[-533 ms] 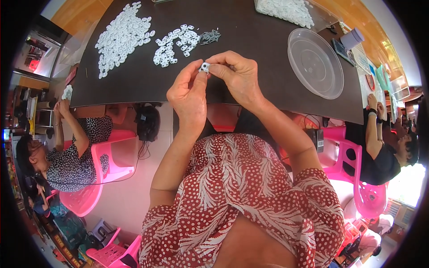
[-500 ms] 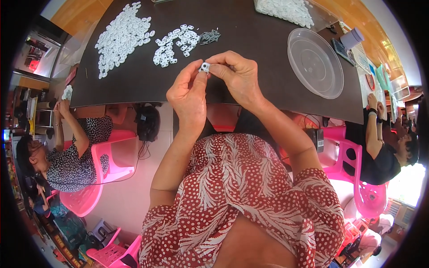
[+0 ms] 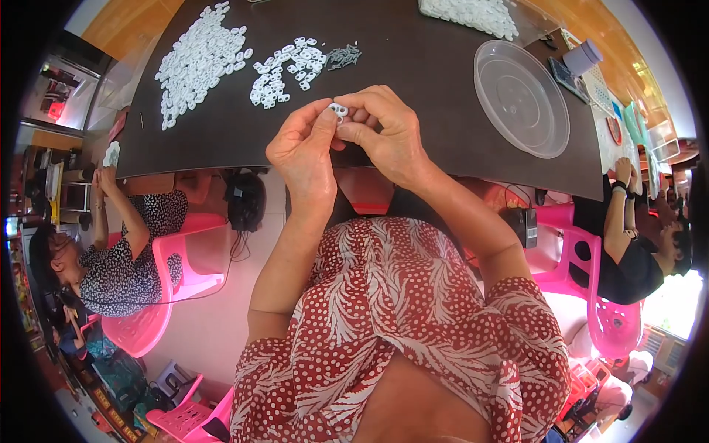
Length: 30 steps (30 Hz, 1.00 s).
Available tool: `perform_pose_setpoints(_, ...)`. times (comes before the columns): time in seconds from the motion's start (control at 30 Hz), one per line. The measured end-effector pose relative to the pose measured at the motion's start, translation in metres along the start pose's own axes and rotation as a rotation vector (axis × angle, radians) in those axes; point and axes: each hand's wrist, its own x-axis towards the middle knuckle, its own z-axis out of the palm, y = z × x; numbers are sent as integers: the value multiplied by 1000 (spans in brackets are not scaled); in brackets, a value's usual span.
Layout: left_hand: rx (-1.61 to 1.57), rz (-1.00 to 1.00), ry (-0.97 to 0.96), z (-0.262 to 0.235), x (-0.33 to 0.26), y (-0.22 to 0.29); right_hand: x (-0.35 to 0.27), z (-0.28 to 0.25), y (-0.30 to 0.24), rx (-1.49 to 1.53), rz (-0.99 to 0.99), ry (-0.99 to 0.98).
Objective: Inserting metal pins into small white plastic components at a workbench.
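Observation:
Above the table's near edge, a small white plastic piece with dark holes [image 3: 339, 110] is pinched between my two hands. My left hand [image 3: 303, 153] grips it with thumb and forefinger. From the other side, my right hand [image 3: 385, 136] closes on it, its fingers curled and partly hidden. Beyond my hands lies a small pile of white pieces with holes [image 3: 268, 87]. Beside it is a little heap of thin grey pins [image 3: 343, 57]. A larger pile of white oval pieces [image 3: 198, 72] spreads over the far left.
A round clear plastic lid [image 3: 521, 103] lies on the dark table [image 3: 413, 66] at right. Behind it are a clear tub of white pieces [image 3: 473, 16], a phone [image 3: 569, 80] and a lilac cup [image 3: 583, 59]. People sit on pink chairs [image 3: 193, 255] at both sides.
The white piece has been turned between my fingers, so its face with the holes now shows differently. Both hands have shifted slightly left, and my right fingers have curled in under it.

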Motion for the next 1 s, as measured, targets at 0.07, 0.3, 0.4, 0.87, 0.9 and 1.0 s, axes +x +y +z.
perform_pose_setpoints(0.07,-46,-18,-9,2,0,0,0,1,3,-27,-49,27)
perform_pose_setpoints(0.3,-57,-29,-55,0,0,-1,0,0,5,-39,-100,70)
perform_pose_setpoints(0.4,-54,7,-83,-1,1,-3,-1,0,7,-32,-117,86)
perform_pose_setpoints(0.87,68,162,-180,-8,1,-12,-4,4,14,-30,-195,142)
perform_pose_setpoints(0.9,67,162,-180,-8,1,-13,-5,4,15,-15,-198,147)
perform_pose_setpoints(1.0,44,184,-153,-8,0,-14,-5,5,12,-31,-228,156)
